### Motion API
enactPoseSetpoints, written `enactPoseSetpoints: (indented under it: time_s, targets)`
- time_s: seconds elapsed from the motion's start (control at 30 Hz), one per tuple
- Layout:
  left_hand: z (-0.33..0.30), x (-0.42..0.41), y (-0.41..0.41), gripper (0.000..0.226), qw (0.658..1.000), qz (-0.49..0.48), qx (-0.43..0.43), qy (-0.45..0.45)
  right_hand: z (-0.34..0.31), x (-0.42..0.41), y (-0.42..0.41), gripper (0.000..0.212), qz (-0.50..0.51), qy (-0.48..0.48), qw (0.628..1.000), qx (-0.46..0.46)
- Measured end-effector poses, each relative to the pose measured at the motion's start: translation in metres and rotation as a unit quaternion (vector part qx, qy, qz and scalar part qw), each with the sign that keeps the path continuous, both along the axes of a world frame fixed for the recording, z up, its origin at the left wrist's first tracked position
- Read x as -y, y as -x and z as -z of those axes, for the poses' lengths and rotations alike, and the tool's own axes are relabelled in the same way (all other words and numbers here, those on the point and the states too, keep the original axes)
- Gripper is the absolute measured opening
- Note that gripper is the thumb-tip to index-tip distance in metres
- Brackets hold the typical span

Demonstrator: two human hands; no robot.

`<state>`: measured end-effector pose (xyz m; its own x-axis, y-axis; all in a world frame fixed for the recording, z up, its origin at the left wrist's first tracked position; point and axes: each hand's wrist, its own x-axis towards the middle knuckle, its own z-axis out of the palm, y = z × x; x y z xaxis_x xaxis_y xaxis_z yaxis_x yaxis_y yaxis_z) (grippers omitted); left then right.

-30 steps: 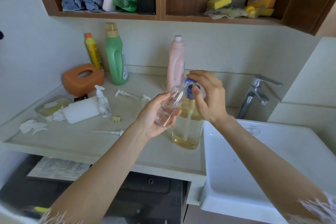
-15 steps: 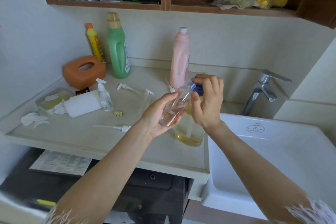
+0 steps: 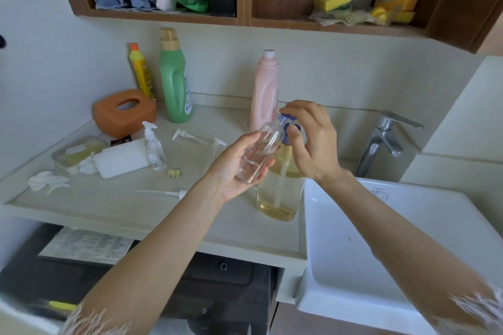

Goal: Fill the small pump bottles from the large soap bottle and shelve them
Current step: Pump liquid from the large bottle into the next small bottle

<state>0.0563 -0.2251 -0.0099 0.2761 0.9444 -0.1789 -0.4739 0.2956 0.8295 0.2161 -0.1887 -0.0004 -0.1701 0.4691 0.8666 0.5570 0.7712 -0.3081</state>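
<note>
Clearly the risk sits at the spout: the left hand [image 3: 236, 168] cradles the small clear bottle [image 3: 258, 153], fingers curled round it, tilted with its neck up and away toward the pump head [image 3: 289, 128] of the large soap bottle [image 3: 280, 193], which stands at the bench's [image 3: 136, 215] front right corner beside the sink [image 3: 381, 239]. The right hand's [image 3: 313, 141] fingers curl over that pump. If the narrow mouth drifts off the nozzle, soap may run down the left hand, and a slick bottle could slip.
</note>
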Motion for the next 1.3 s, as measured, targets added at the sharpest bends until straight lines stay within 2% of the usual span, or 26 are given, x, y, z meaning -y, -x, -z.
enactPoseSetpoints:
  time_s: [0.17, 0.33, 0.43, 0.6, 0.8, 1.0, 1.2, 1.3]
  targets:
    - [0.004, -0.005, -0.003, 0.022, 1.000, -0.011, 0.017, 0.001, 0.015, -0.001, 0.007, 0.043, -0.003, -0.021, 1.000, 0.000]
    - [0.012, -0.008, -0.004, 0.031, 1.000, -0.006, 0.022, 0.007, 0.023, -0.007, 0.015, 0.041, 0.008, -0.060, 0.997, -0.057]
    - [0.018, -0.012, -0.001, 0.035, 1.000, 0.000, 0.000, 0.020, 0.028, -0.011, 0.017, 0.046, 0.024, -0.045, 0.997, -0.066]
    - [0.022, -0.013, 0.000, 0.027, 1.000, -0.002, -0.002, 0.020, 0.026, -0.009, 0.019, 0.036, 0.042, -0.025, 0.996, -0.075]
    - [0.014, -0.009, 0.003, 0.029, 0.998, 0.024, -0.037, -0.033, 0.010, 0.002, 0.013, 0.039, 0.030, 0.003, 0.998, -0.052]
    - [0.006, -0.006, -0.004, 0.047, 0.981, -0.083, -0.128, -0.123, 0.005, -0.006, 0.004, 0.041, -0.009, 0.011, 1.000, -0.025]
    - [0.005, 0.002, -0.011, 0.039, 0.936, -0.187, -0.202, -0.220, 0.027, -0.014, 0.015, 0.056, -0.009, -0.054, 0.997, -0.054]
    - [0.009, 0.002, -0.010, 0.036, 0.926, -0.208, -0.217, -0.228, 0.034, -0.019, 0.018, 0.058, 0.005, -0.079, 0.994, -0.076]
